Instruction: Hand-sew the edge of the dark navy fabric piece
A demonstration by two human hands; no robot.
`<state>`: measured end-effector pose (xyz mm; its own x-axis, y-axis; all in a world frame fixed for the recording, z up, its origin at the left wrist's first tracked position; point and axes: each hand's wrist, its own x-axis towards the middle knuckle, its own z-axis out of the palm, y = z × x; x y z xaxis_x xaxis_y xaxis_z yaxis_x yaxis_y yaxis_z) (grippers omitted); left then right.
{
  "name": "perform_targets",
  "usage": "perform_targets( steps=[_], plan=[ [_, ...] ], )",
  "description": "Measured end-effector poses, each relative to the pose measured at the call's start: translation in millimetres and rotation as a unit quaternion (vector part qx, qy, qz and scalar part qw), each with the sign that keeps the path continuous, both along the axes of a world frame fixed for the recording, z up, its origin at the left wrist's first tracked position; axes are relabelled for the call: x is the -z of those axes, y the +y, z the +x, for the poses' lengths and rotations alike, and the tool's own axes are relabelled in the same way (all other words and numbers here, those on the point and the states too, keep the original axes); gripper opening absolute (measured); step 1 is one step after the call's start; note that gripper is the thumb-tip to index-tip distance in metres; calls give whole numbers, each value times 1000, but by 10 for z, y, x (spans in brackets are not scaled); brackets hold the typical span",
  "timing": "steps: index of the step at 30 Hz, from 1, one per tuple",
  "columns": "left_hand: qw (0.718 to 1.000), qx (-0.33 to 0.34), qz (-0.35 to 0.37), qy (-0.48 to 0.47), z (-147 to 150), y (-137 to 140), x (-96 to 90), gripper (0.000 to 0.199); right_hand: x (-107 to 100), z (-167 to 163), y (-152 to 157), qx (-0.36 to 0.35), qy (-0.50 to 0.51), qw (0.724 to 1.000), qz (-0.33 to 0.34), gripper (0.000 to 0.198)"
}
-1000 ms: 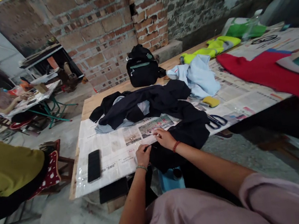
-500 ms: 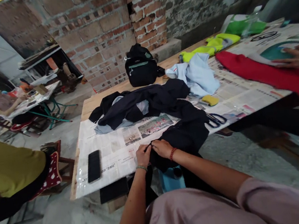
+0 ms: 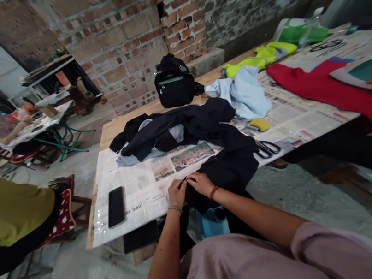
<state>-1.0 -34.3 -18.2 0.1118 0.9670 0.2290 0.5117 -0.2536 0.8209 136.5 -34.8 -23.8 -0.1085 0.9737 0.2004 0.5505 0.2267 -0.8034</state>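
A small black fabric bag (image 3: 176, 85) stands at the back of the newspaper-covered wooden worktop (image 3: 116, 122), its contents hidden. At the far right, a blurred clear plastic bottle (image 3: 311, 30) overlaps a green-and-white plastic bag (image 3: 290, 30) (what either holds, I cannot tell). The left hand (image 3: 177, 193) and right hand (image 3: 200, 184) each have a pinching grip on a black cloth garment (image 3: 230, 170) hanging over the worktop's near edge; fingers hide the pinched spot. Below, a light-blue object (image 3: 208, 224) is partly covered.

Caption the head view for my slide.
Left hand and right hand pinch dark cloth at the table's edge, between phone and scissors.
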Motion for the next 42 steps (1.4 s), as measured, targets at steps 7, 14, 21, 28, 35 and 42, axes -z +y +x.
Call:
perform_targets(
  steps=[7,14,21,28,35,42],
  plan=[
    [1000,11,6,2,-4,13,27,12,37,-22,-36,21,64,997,33,14],
    [1000,16,4,19,-16,34,86,11,8,-103,-42,28,90,991,90,8],
    [998,15,12,62,-8,28,101,9,-8,-128,53,91,255,961,-63,3],
    [996,16,19,86,-9,35,116,10,38,-201,146,136,445,875,-135,9],
    [996,34,29,77,-13,30,116,8,-39,2,312,153,506,839,-129,17],
    [999,28,5,21,4,9,47,10,-215,-22,151,64,569,798,-187,28]
  ],
)
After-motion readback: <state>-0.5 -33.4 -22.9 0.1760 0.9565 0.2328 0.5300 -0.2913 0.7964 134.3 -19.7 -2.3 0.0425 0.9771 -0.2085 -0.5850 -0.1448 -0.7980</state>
